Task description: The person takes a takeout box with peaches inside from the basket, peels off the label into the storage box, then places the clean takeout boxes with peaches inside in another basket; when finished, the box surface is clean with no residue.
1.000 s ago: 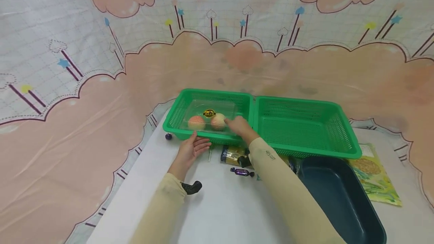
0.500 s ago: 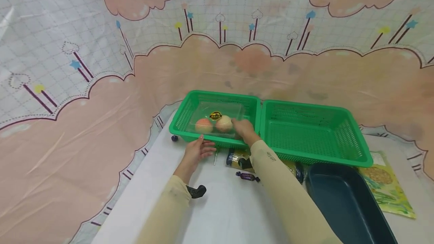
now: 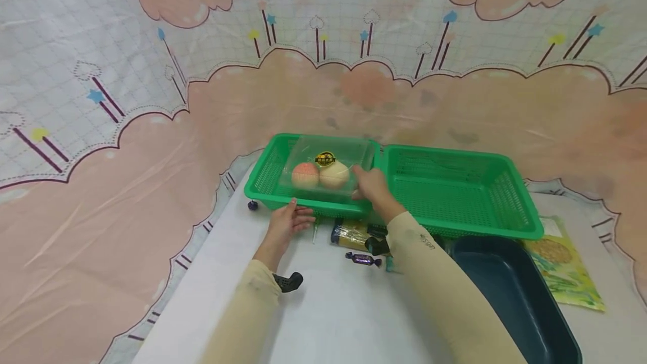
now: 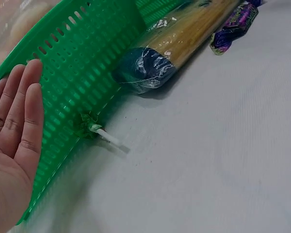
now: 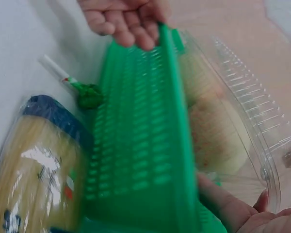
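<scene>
A clear plastic clamshell box (image 3: pixel 354 149) with two pinkish, peach-like fruits (image 3: pixel 333 175) sits within the left green basket (image 3: pixel 260 183), tilted and raised at its back edge. My right hand (image 3: pixel 376 187) grips its right near corner, thumb on the lid; in the right wrist view some fingers (image 5: pixel 228 206) lie along its side inside the basket. My left hand (image 3: pixel 285 226) rests at the basket's near rim, thumb by the rim and fingers straight against the outer wall, as the left wrist view shows with the hand (image 4: pixel 12 131) palm up.
A second green basket (image 3: pixel 455 195) stands on the right. In front lie a pack of spaghetti (image 3: pixel 350 235), a purple-wrapped candy (image 3: pixel 363 259) and a green lollipop (image 4: pixel 89 127). A dark blue tray (image 3: pixel 510 285) and a yellow-green packet (image 3: pixel 566 265) are at right; a dark round candy (image 3: pixel 252 205) is at left.
The clamshell box has come up and shifted slightly back and right in the basket with my right hand. My left hand stays at the rim.
</scene>
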Demonstrator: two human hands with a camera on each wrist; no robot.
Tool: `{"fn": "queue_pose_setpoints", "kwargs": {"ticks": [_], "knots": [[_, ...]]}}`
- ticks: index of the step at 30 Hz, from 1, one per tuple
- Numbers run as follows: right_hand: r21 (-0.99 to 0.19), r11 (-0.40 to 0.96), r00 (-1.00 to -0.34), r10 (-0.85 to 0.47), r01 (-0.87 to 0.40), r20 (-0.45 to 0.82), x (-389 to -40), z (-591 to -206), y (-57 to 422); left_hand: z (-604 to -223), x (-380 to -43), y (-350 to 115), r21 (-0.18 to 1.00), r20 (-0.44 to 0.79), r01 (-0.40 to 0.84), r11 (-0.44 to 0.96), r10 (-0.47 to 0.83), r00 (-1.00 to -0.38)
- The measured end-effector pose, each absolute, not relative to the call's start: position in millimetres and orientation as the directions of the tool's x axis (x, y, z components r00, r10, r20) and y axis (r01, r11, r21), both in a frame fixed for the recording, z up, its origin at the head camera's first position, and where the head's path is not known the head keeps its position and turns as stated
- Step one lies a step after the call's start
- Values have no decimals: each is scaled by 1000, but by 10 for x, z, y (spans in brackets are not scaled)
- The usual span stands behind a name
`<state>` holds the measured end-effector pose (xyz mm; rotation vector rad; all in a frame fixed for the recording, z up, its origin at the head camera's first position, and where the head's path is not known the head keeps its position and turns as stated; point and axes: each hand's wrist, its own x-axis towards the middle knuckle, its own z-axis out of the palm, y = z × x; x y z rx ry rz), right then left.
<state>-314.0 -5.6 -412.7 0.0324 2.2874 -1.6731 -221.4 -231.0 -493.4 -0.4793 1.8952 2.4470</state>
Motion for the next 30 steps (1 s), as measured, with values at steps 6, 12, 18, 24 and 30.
{"fn": "queue_pose_setpoints", "kwargs": {"ticks": [6, 12, 18, 24, 30], "knots": [[-961, 180, -953, -185, 208, -241, -2953, -3978, 239, -4919, -2209, -2293, 942, -266, -213, -258, -192, -945], [-959, 194, -956, -171, 205, -239, -2742, -3920, 560, -4902, -2206, -2270, 945, -273, -224, -240, -197, -942], [-947, 243, -955, -158, 209, -251, -2498, -3919, 879, -4883, -2197, -2246, 942, -289, -242, -233, -191, -938], [-918, 363, -964, -142, 159, -223, -2266, -3935, 1105, -4866, -2184, -2269, 948, -280, -236, -214, -206, -938], [-916, 367, -965, -132, 164, -226, -2016, -4002, 1307, -4874, -2194, -2217, 956, -274, -238, -170, -233, -933]]}}
